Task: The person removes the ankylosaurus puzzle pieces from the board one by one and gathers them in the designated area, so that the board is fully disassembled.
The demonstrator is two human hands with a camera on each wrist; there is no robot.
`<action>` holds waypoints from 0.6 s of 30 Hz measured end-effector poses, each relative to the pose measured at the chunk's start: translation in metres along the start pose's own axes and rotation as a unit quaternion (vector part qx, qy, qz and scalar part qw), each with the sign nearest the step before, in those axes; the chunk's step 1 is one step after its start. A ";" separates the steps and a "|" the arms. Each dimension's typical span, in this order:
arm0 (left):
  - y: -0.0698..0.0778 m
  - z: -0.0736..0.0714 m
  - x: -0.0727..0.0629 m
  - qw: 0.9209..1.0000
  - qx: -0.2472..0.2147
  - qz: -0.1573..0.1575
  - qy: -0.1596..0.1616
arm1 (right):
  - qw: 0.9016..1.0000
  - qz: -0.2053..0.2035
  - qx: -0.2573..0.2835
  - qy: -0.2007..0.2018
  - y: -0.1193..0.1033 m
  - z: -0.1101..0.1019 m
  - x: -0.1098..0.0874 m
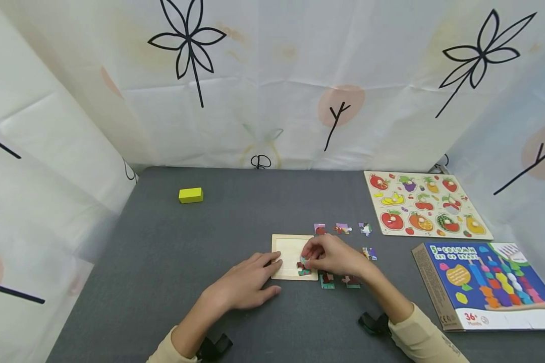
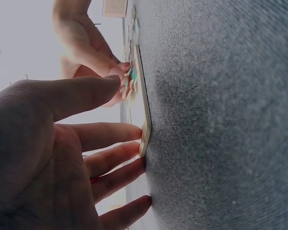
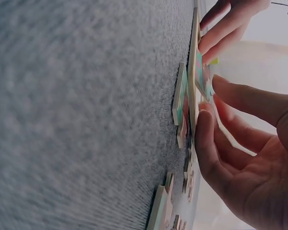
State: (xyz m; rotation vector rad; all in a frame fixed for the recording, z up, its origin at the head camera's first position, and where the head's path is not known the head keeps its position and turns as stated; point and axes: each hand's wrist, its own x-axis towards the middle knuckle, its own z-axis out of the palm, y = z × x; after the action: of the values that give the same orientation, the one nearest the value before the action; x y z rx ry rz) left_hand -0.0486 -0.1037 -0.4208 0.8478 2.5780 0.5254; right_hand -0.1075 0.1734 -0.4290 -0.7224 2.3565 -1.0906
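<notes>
A shallow wooden puzzle tray [image 1: 282, 252] lies on the table. In its lower right corner sits a teal and dark red jigsaw piece [image 1: 305, 273]. My left hand [image 1: 247, 282] rests at the tray's left side, fingers extended; the left wrist view shows fingertips against the tray's edge [image 2: 146, 129]. Over the tray's right part, my right hand [image 1: 333, 256] pinches a small jigsaw piece [image 3: 208, 89] between thumb and fingers, close above the piece lying there. The fingers hide most of the held piece in the head view.
Several loose jigsaw pieces lie right of the tray, among them a purple one [image 1: 342, 229] and a teal-edged one [image 1: 327, 281]. Farther right are a fruit puzzle board [image 1: 418, 222] and a blue toy box [image 1: 495, 282]. A yellow block [image 1: 191, 195] stands at back left.
</notes>
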 end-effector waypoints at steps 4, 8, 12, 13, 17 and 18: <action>0.001 0.000 -0.001 1.000 0.004 0.000 0.003 | 1.000 0.000 0.014 0.009 0.000 0.002 -0.002; 0.001 0.000 -0.001 1.000 0.009 0.000 0.005 | 0.999 -0.001 0.026 0.019 -0.002 0.002 -0.008; 0.001 0.000 -0.001 1.000 0.011 -0.001 0.005 | 0.999 0.001 0.040 0.030 -0.002 -0.003 -0.020; 0.001 0.000 -0.001 1.000 0.012 -0.001 0.004 | 0.999 0.001 0.042 0.032 -0.002 -0.005 -0.024; 0.002 0.000 -0.001 1.000 0.012 -0.003 0.003 | 0.998 0.011 0.053 0.038 0.001 -0.013 -0.041; 0.002 0.001 -0.001 1.000 0.012 -0.004 0.003 | 0.997 0.013 0.058 0.040 0.003 -0.015 -0.045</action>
State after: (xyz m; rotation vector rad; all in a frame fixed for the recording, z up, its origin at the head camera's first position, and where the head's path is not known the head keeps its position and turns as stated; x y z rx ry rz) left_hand -0.0468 -0.1025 -0.4202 0.8459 2.5972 0.4968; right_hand -0.0825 0.2111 -0.4146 -0.6163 2.3392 -1.2537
